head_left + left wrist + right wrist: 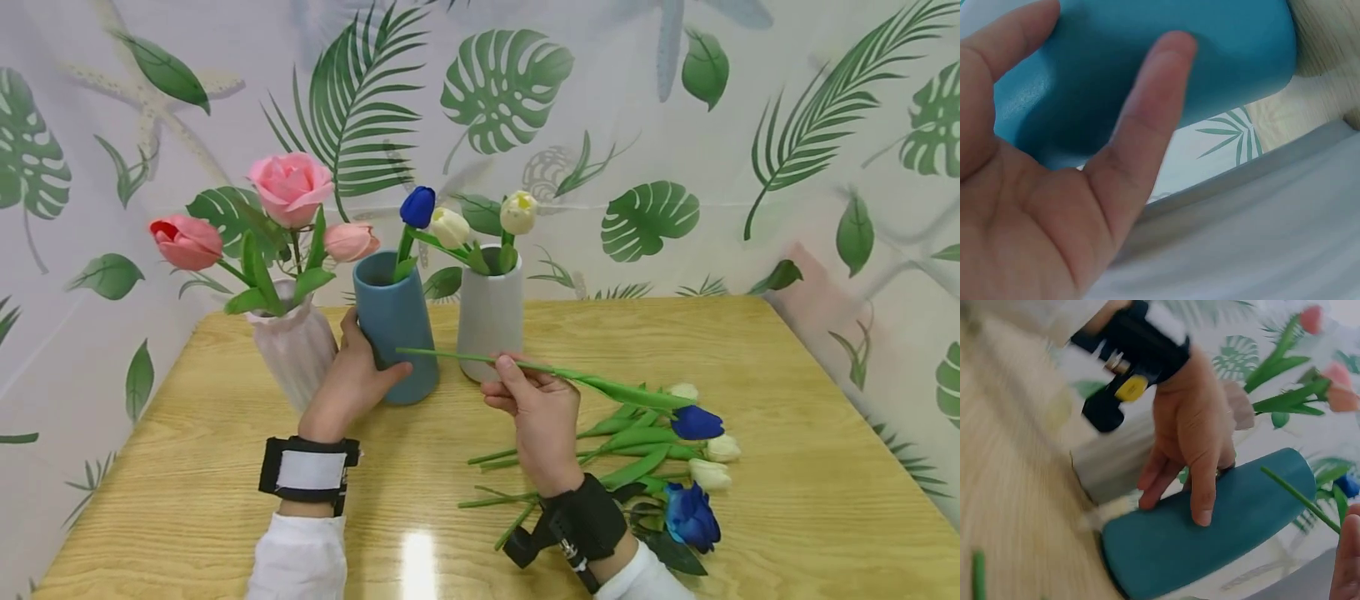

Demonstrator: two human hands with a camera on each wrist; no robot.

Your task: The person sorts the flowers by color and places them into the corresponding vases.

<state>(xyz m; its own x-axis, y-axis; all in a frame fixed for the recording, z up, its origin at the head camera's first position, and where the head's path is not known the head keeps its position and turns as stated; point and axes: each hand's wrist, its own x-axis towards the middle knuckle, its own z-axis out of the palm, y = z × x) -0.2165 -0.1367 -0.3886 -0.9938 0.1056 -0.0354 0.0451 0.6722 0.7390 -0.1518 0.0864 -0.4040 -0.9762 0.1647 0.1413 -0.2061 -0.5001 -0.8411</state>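
My left hand [351, 379] grips the lower part of a blue vase [396, 333] from its left side, thumb across the front. A blue tulip [417, 206] stands in that vase. My right hand [546, 425] pinches the stem of another blue tulip [697, 422] between thumb and fingers. This tulip is held nearly level, its bloom to the right and its bare stem end in front of the blue vase. In the left wrist view, the thumb and a finger lie against the blue vase [1235, 56]. The right wrist view shows the held stem [1300, 499] near the vase's mouth.
Beside the blue vase stands a white vase [491, 321] with two white tulips [517, 212]. At left, a pale pink ribbed vase [296, 358] holds a pink rose [291, 189] and two pink tulips. Several white tulips [709, 475] and a blue rose [692, 515] lie on the wooden table [810, 500].
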